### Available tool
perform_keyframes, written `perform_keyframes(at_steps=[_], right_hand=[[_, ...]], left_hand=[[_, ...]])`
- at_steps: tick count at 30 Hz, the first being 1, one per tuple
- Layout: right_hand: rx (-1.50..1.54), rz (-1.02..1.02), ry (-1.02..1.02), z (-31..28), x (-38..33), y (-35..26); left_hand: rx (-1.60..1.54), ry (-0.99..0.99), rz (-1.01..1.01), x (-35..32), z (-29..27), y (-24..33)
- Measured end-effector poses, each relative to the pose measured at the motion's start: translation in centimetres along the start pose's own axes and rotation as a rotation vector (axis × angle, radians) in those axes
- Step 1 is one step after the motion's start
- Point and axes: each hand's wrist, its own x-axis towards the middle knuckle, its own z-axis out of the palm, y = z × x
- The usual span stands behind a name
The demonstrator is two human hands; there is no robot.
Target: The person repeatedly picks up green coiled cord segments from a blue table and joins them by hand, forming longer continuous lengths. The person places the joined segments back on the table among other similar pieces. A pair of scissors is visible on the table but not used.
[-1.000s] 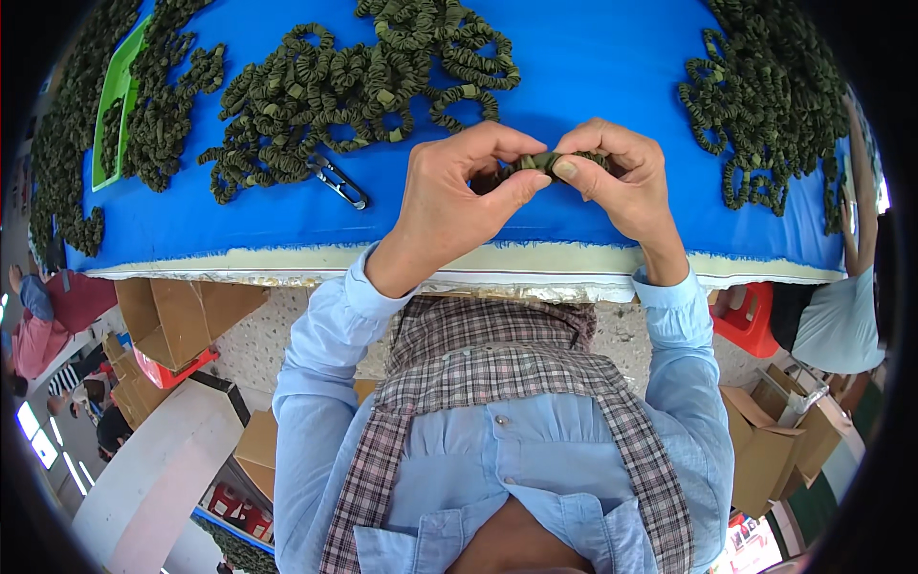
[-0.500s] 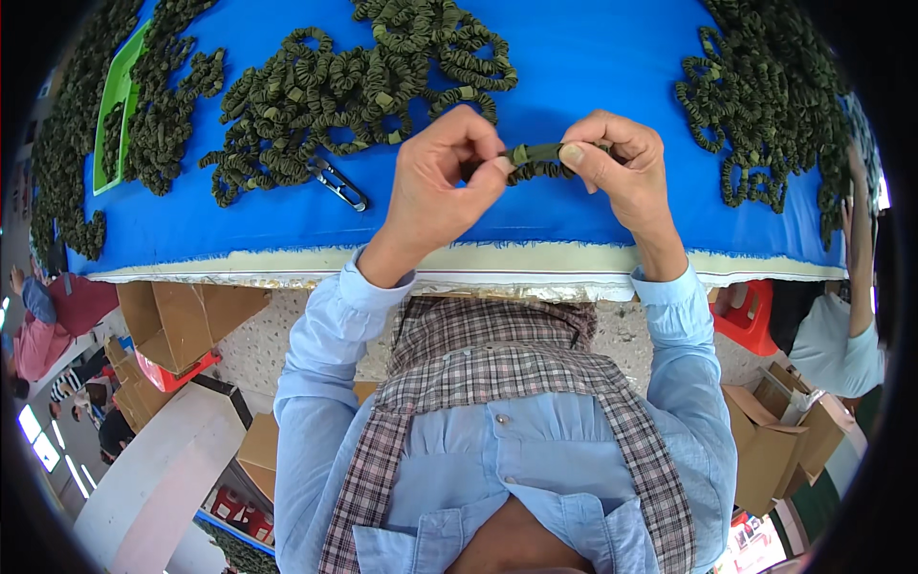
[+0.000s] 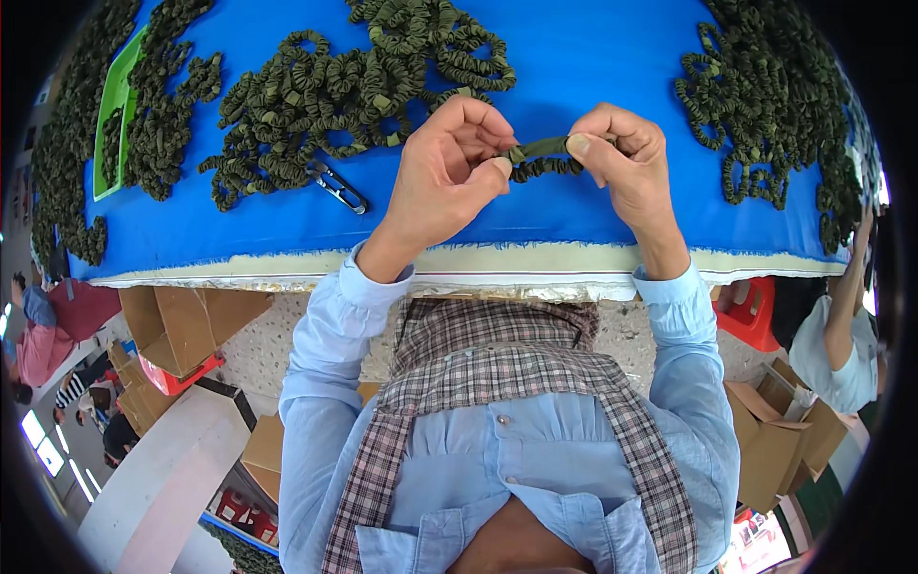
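Between my two hands, just above the near part of the blue-covered table, a dark green gathered fabric band, a scrunchie (image 3: 545,165), is stretched sideways. My left hand (image 3: 449,167) pinches its left end between thumb and fingers. The right end is gripped by my right hand (image 3: 622,158), thumb on top. The upper side of the scrunchie lies pulled smooth, while its lower side stays crinkled. Left of my left hand lie a small pair of thread snips (image 3: 338,187) and a big pile of similar green scrunchies (image 3: 316,105).
More scrunchies are heaped at the right (image 3: 760,105) and the far left. A green plastic tray (image 3: 117,105) stands among the left heaps. Cardboard boxes (image 3: 186,325) and a red stool (image 3: 751,316) sit below the table edge. Another person (image 3: 841,344) works at the right.
Both hands stay nearly in place. The scrunchie's upper side is now drawn smoother, and the fingers of my left hand have spread a little. The person at the right has shifted an arm.
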Motion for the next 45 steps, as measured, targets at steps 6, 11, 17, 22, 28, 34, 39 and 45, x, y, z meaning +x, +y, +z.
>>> perform_keyframes(at_steps=[6,11,17,22,28,34,39,45], right_hand=[[-0.013,0.062,-0.047,0.7,-0.2,-0.1],[-0.216,0.009,-0.083,1.0,-0.3,0.5],[-0.397,-0.242,-0.093,0.8,0.2,0.5],[-0.252,-0.279,-0.105,0.0,0.4,1.8],[0.373,0.212,-0.151,1.1,-0.3,1.6],[0.199,0.165,-0.112,1.6,-0.1,1.1],[0.018,0.078,-0.059,1.1,-0.3,0.8],[-0.025,0.063,-0.046,0.8,0.1,0.4]], left_hand=[[0.002,0.019,0.002,-0.1,0.9,0.7],[0.185,0.049,0.025,0.1,1.7,0.5],[0.004,-0.010,0.028,1.0,0.8,-1.4],[-0.262,-0.010,0.091,0.5,0.8,-1.8],[-0.108,-0.048,0.167,0.2,0.6,-1.5],[-0.014,-0.059,0.268,0.3,1.3,-2.8],[-0.022,-0.067,0.258,0.5,0.8,-3.2],[-0.047,-0.038,0.238,0.5,0.7,-3.2]])
